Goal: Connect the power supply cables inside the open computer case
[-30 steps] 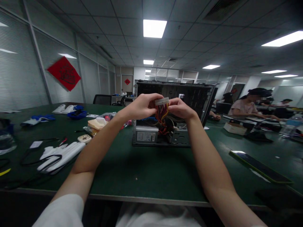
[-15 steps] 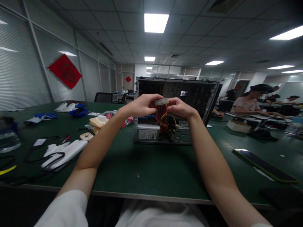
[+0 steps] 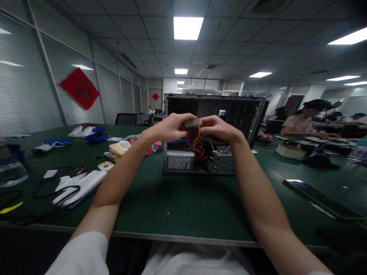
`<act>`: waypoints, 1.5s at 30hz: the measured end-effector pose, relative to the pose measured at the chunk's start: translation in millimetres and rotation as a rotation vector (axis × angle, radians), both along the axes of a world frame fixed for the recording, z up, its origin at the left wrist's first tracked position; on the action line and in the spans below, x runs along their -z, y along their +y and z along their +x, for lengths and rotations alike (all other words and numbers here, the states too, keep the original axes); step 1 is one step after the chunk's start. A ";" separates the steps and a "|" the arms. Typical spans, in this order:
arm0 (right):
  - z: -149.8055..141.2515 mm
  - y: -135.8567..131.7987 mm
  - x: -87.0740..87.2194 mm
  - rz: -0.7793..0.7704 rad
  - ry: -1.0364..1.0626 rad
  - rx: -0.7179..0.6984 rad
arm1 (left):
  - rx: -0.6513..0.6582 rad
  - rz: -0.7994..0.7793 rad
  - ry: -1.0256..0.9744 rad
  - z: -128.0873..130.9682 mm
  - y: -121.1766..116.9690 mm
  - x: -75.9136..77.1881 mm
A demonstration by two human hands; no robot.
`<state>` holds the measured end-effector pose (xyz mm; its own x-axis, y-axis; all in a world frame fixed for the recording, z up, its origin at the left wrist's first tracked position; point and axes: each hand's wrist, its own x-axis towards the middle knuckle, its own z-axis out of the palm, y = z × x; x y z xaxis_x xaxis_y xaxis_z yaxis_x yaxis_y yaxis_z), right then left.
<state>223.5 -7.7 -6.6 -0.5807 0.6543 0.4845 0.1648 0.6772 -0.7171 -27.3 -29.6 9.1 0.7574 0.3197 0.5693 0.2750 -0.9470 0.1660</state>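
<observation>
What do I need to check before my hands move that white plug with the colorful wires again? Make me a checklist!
1. Left hand gripping white multi-pin connector: ok
2. Right hand at its other end: ok
3. Computer case standing on the green table: ok
4. Side of case open: ok
5. Colored wires neatly separated: not ok, bunched
6. Connector undamaged: cannot tell, too small

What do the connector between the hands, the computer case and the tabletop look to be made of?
Connector: pale, slightly translucent, moulded look; probably plastic.

Computer case: grey sheet with cut-outs and folded edges; likely metal, though the dark parts could be painted metal or plastic.

Tabletop: smooth, dark green, faintly glossy; perhaps a rubber or vinyl mat, or a painted surface.
</observation>
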 end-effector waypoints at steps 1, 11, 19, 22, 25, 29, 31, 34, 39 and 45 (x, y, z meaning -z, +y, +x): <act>0.0 0.0 -0.5 0.016 -0.001 0.012 | -0.005 0.000 0.000 -0.2 0.3 -0.2; -2.6 -0.8 -3.3 0.030 -0.012 0.028 | 0.025 -0.015 -0.006 1.7 5.4 -0.4; -0.6 2.8 0.5 -0.022 -0.025 -0.002 | -0.020 -0.014 0.013 0.1 3.9 -1.7; -1.7 0.5 -0.3 -0.041 -0.012 -0.011 | -0.027 -0.029 0.019 -1.1 3.7 -2.2; -4.3 -4.5 -1.8 -0.079 -0.004 -0.020 | -0.023 -0.043 0.020 -1.6 4.1 -2.3; -6.6 -8.1 -3.6 -0.086 -0.017 -0.026 | -0.044 -0.036 0.026 -1.4 4.2 -2.4; -6.2 -7.1 -3.6 -0.073 -0.015 -0.023 | -0.045 -0.039 0.024 -1.6 4.0 -2.5; -5.1 -3.8 -2.8 -0.049 -0.004 -0.007 | -0.051 -0.042 0.020 -2.3 3.5 -2.6; -6.4 -1.0 -1.9 -0.030 0.002 -0.007 | -0.087 -0.055 0.026 -2.1 4.1 -2.1; -7.6 -5.8 -5.3 0.027 -0.003 0.043 | -0.005 -0.174 -0.010 -2.0 9.7 -1.6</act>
